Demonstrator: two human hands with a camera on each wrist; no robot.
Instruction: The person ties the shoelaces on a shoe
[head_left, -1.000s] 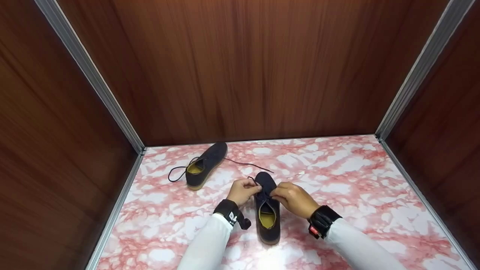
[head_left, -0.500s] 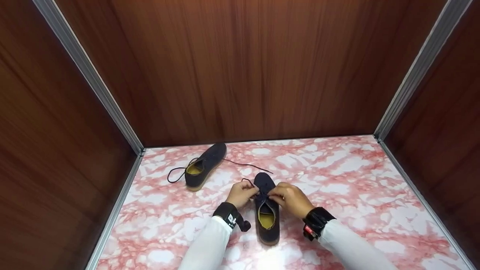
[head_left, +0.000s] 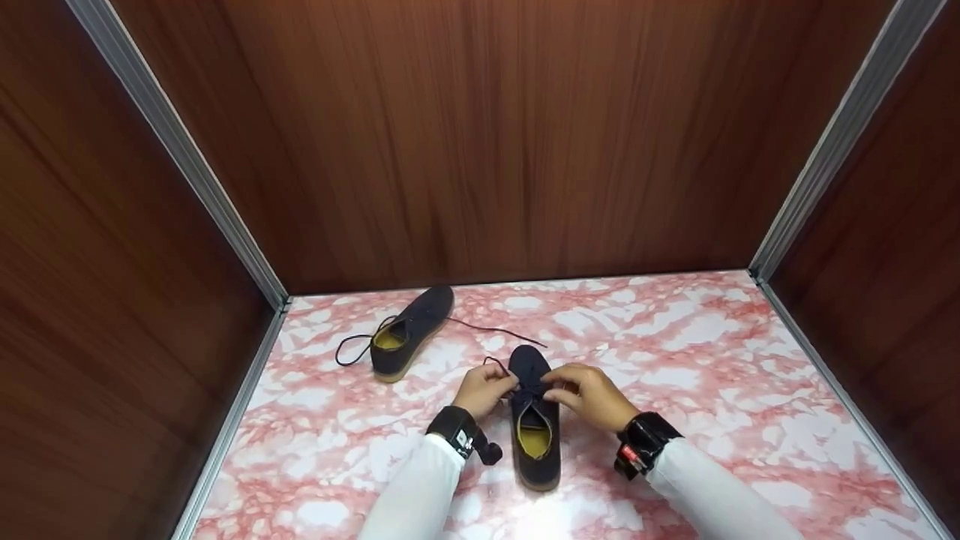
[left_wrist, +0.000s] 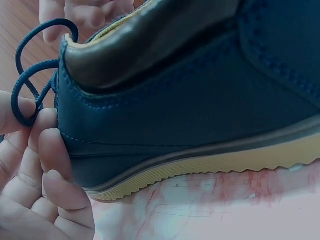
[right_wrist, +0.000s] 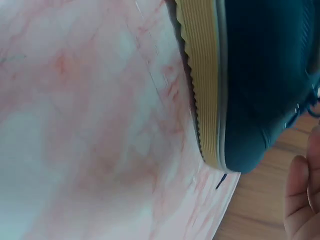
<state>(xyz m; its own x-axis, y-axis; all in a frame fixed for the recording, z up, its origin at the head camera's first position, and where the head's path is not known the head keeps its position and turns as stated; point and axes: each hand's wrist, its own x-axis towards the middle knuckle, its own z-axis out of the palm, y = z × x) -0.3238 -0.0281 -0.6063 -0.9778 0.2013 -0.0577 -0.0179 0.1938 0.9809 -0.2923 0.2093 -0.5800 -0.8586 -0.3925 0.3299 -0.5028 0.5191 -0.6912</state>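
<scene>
So the navy lace-up shoe (head_left: pixel 534 442) sits around 5 o'clock on the marbled surface (head_left: pixel 675 337), its mate (head_left: pixel 421 324) off at 10 from it. The left hand (head_left: pixel 482 390) pinches a lace loop (left_wrist: pixel 15 97); right hand (head_left: pixel 596 397) is loose, thumb and finger parted, nothing gripped. Looks like mid-bow to me; next move probably wants the right hand catching lace too.

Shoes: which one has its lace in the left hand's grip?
The nearer shoe, toe pointing away: the left hand pinches its lace. The other shoe, farther off and to the left, is untouched.
</scene>
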